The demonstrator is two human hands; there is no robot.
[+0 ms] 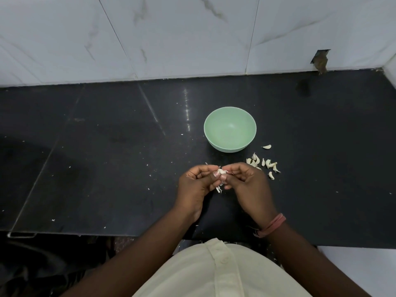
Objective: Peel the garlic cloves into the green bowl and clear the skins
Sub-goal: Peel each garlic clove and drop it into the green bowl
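Pinching a papery-skinned garlic clove (221, 171) between curled fingertips, the left hand (198, 183) and right hand (246, 182) are meeting above a glossy black stone counter (107, 159), with thin white skins (219, 188) hanging just below the thumbs. A smooth, round green bowl (230, 129) is sitting empty just beyond the hands, while unpeeled cloves (263, 163) are lying scattered to its right. No writing is showing anywhere.
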